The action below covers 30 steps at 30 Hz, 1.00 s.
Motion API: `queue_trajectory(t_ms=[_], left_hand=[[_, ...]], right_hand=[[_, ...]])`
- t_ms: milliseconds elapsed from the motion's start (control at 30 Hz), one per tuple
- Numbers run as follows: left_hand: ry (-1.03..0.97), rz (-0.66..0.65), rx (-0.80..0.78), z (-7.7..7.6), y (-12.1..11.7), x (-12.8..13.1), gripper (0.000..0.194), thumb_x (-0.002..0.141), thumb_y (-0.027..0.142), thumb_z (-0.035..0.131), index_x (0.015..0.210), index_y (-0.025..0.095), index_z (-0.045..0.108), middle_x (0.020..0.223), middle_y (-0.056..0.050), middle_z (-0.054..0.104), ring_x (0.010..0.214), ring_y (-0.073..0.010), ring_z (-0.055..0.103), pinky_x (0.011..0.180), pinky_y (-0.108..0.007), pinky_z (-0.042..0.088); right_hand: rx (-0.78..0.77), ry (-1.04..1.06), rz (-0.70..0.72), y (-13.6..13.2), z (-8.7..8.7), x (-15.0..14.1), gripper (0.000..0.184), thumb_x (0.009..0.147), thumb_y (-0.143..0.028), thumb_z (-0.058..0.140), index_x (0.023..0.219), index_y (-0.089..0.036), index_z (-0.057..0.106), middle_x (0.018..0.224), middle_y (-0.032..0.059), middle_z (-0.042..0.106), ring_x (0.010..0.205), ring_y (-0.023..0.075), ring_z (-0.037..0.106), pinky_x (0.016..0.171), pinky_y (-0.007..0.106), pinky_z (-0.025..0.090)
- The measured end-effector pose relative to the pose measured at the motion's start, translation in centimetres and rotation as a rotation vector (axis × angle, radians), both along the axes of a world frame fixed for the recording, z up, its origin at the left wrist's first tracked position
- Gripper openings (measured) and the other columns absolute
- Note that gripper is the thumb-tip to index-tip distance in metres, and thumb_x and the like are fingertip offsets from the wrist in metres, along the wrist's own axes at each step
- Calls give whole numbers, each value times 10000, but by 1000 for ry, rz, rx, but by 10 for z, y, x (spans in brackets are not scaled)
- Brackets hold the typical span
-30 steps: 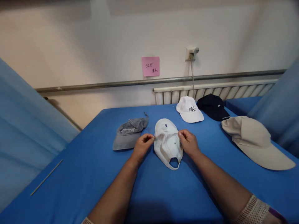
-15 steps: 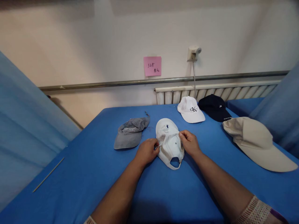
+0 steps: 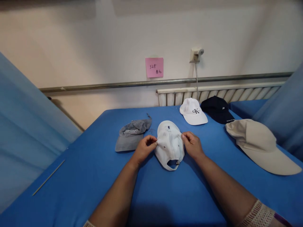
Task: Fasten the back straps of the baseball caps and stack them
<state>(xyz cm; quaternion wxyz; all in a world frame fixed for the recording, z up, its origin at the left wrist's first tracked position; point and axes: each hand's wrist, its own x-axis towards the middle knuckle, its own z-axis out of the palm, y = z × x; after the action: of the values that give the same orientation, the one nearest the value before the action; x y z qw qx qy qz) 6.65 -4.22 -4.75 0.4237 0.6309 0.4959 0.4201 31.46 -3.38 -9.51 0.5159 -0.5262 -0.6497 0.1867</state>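
In the head view, a white baseball cap [image 3: 170, 143] with a small dark emblem lies at the middle of the blue-covered table [image 3: 94, 189]. Its brim points away from me and its strap opening faces me. My left hand [image 3: 145, 147] pinches the cap's left edge between thumb and fingers. On the opposite edge, my right hand [image 3: 192, 144] pinches the fabric too. Just left of my left hand rests a grey cap [image 3: 132, 134] with pale lettering, its brim toward me.
Behind and to the right lie a white cap with black letters [image 3: 193, 112], a black cap [image 3: 216, 108] and a beige long-brimmed cap [image 3: 262, 145]. A thin stick [image 3: 48, 177] is at left. Blue curtains [image 3: 30, 135] flank the table; a rail [image 3: 132, 84] runs along the wall.
My left hand has shifted a little left and up along the cap's edge. The crown, creased before, is now spread smoother and wider. My right hand has stayed nearly in place.
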Motion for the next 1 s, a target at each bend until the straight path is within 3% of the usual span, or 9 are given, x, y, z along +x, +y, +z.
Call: queue_trajectory(t_ms=[133,300,400,533,633,900,1000], left_hand=[[236,-36,125,1,-3,4,177,711,292,658,836,168,666,778,-29,642,729,-168,575,708,-282,440],[300,-73,146,4,-5,5,112,720,284,619,709,175,640,732,-22,633,698,-164,551,677,-274,435],[215,-18,130,5,-4,2,98,710,273,618,695,177,611,741,-19,631,703,-156,550,686,-268,436],[-88,78,43,5,2,-3,145,665,290,670,676,173,585,849,-43,649,814,-174,588,775,-285,462],[-204,112,-14,4,5,-6,173,632,292,701,677,169,589,871,-46,655,832,-173,595,801,-291,460],[-40,19,9,2,0,-3,210,674,339,705,718,157,611,789,-29,626,728,-147,559,705,-261,448],[-107,95,48,4,2,-5,227,656,344,711,678,157,584,852,-50,640,787,-168,577,743,-276,457]], right_hand=[[24,-14,27,-1,0,-3,218,882,-322,463,805,-197,625,781,26,615,737,175,571,699,291,426],[43,-9,43,-2,1,-4,204,881,-312,463,823,-203,625,803,32,628,764,180,578,717,298,435],[34,-10,21,-2,3,-2,207,883,-312,463,803,-203,619,791,26,618,748,176,574,708,295,432],[49,-5,-38,-3,5,-1,216,892,-317,455,801,-207,618,782,24,612,743,177,570,704,295,432],[109,-8,-19,-6,8,-3,200,901,-296,452,816,-211,612,806,33,619,770,180,577,726,303,444],[246,-51,98,-18,22,-11,154,908,-214,447,860,-222,593,879,60,639,851,191,600,789,329,479],[329,-41,75,-25,26,-11,143,901,-188,452,895,-227,590,915,67,640,881,196,605,801,341,487]])
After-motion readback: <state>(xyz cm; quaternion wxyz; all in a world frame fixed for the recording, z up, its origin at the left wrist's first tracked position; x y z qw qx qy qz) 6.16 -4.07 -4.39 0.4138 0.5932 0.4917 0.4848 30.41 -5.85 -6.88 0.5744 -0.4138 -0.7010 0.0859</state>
